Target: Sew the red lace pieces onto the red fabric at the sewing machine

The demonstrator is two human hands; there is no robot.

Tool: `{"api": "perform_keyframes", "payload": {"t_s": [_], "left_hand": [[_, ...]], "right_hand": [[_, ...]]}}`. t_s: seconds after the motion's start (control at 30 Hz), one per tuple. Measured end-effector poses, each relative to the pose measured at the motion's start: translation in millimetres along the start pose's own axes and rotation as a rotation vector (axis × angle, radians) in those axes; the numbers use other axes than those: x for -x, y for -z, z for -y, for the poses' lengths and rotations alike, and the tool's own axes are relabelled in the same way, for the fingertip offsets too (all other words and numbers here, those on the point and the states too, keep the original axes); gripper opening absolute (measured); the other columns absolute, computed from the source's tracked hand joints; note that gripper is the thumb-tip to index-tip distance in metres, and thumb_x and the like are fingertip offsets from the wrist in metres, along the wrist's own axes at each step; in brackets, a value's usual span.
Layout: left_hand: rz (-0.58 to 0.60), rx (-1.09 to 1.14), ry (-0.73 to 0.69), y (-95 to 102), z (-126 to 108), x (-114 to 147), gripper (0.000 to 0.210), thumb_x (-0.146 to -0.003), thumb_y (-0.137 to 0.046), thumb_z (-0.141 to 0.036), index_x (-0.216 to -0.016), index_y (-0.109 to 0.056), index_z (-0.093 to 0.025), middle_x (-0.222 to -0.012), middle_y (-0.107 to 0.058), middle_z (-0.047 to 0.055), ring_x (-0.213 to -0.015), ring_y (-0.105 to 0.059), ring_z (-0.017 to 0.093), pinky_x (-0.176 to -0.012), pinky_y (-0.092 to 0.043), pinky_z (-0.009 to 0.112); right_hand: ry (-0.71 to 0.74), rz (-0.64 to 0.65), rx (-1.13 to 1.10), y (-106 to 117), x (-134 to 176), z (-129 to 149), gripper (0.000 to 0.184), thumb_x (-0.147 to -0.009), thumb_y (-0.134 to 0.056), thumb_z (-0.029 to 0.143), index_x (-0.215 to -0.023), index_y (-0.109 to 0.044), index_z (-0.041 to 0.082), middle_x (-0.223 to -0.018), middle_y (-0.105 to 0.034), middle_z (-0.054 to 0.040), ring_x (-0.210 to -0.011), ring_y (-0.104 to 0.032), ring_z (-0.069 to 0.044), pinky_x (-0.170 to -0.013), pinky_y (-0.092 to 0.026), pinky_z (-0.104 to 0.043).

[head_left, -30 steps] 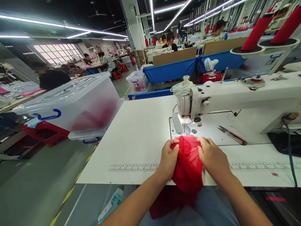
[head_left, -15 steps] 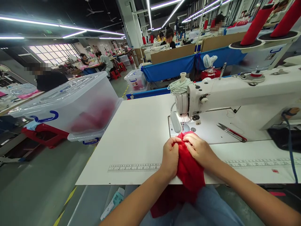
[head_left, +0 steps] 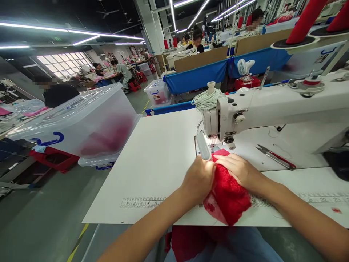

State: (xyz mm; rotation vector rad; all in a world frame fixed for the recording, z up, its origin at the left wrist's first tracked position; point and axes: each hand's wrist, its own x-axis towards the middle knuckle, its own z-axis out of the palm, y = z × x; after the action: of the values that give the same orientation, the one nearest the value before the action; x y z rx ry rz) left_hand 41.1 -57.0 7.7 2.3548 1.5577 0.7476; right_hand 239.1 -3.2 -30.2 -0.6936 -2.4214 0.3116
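A red piece of fabric (head_left: 231, 193), partly sheer at its lower left, lies on the white table in front of the sewing machine (head_left: 245, 109). Its upper end reaches the needle area under the machine head. My left hand (head_left: 200, 176) is closed at the fabric's left edge, close to the machine's white lamp. On the right side of the cloth, my right hand (head_left: 240, 169) lies flat with fingers stretched toward the needle. More red fabric (head_left: 188, 242) rests on my lap below the table edge.
Thread snips (head_left: 276, 157) lie right of the needle. A printed ruler (head_left: 141, 202) runs along the front of the table (head_left: 160, 153). Left stands a clear plastic bin (head_left: 109, 120) with red contents. Red thread cones (head_left: 305, 22) stand upper right. Several people sit farther back.
The fabric has spread out and its lower end now lies on the table. My right hand has flattened and moved slightly right; my left hand has closed at the fabric's edge.
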Motion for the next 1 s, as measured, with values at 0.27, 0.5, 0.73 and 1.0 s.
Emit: {"api": "perform_keyframes", "payload": {"t_s": [0.27,0.5,0.73,1.0], "left_hand": [[0.168,-0.402,-0.260,-8.2,12.3,-0.2,0.047,-0.101,-0.039,-0.039,-0.133,-0.046,-0.004,-0.123,-0.059,0.024,-0.108,-0.059,0.032,-0.080,-0.051,0.041],[0.115,-0.503,-0.253,-7.1,8.0,7.1,0.046,-0.099,-0.046,-0.042,-0.130,-0.054,-0.010,-0.115,-0.064,0.021,-0.095,-0.063,0.032,-0.069,-0.049,0.040],[0.189,-0.454,-0.245,-3.2,2.2,-0.1,0.052,-0.100,-0.039,-0.051,-0.121,-0.059,-0.008,-0.109,-0.065,0.022,-0.096,-0.062,0.032,-0.067,-0.046,0.039],[0.261,-0.511,-0.254,-4.2,5.4,-3.3,0.066,-0.099,-0.028,-0.060,-0.119,-0.060,-0.006,-0.102,-0.066,0.022,-0.092,-0.063,0.033,-0.062,-0.044,0.038]], "right_hand": [[0.077,-0.036,0.049,5.6,-3.7,2.5,0.041,-0.094,-0.035,0.009,-0.122,-0.065,0.014,-0.122,-0.068,-0.0125,-0.112,-0.062,-0.023,-0.095,-0.056,-0.041],[0.064,-0.041,0.221,2.9,-1.6,6.2,0.039,-0.093,-0.034,0.008,-0.115,-0.067,0.010,-0.115,-0.070,-0.0133,-0.100,-0.063,-0.024,-0.083,-0.059,-0.039],[0.012,0.005,0.317,1.3,-0.1,11.0,0.037,-0.096,-0.037,0.017,-0.116,-0.067,0.012,-0.116,-0.070,-0.0139,-0.099,-0.060,-0.023,-0.075,-0.057,-0.035],[0.027,-0.031,0.339,3.2,-2.8,9.7,0.041,-0.097,-0.031,0.015,-0.113,-0.068,0.012,-0.107,-0.072,-0.0126,-0.090,-0.059,-0.023,-0.073,-0.055,-0.035]]}}
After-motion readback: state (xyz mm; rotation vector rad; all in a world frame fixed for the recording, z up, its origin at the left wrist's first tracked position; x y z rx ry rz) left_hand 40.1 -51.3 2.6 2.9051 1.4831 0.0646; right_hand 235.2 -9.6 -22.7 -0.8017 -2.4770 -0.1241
